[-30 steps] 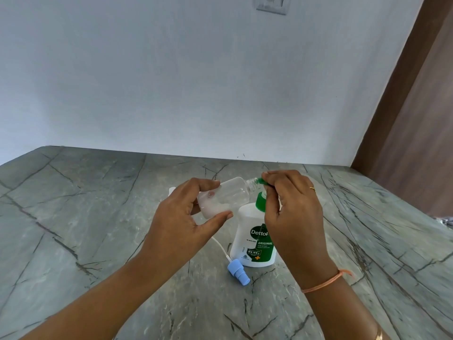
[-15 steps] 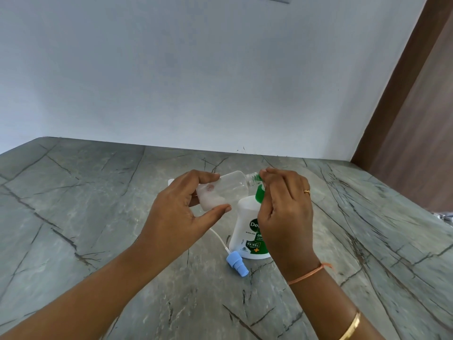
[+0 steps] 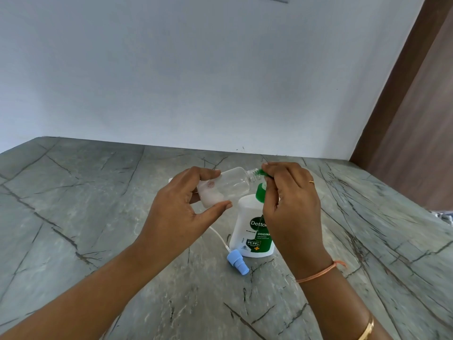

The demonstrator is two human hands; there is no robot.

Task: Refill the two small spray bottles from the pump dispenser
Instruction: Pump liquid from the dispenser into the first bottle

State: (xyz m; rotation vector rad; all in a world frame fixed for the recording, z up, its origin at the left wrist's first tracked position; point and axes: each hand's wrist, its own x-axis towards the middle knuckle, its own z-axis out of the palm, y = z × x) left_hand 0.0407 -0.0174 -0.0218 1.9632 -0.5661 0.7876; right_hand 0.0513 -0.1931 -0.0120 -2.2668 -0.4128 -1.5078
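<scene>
My left hand grips a small clear spray bottle, tilted almost on its side with its open neck pointing right. A little whitish liquid sits at its low end. The neck meets the green pump head of the white Dettol pump dispenser, which stands upright on the counter. My right hand is closed over that pump head and hides most of it. The bottle's blue spray cap, with its white dip tube, lies on the counter in front of the dispenser. Behind my left hand only a white sliver shows.
Everything rests on a grey marble counter with dark veins, set against a white wall. A brown wooden panel rises at the right end. The counter's right edge falls away at far right.
The camera view has shifted slightly. Both hands hold nearly the same pose, with the bottle neck kept at the pump nozzle.
</scene>
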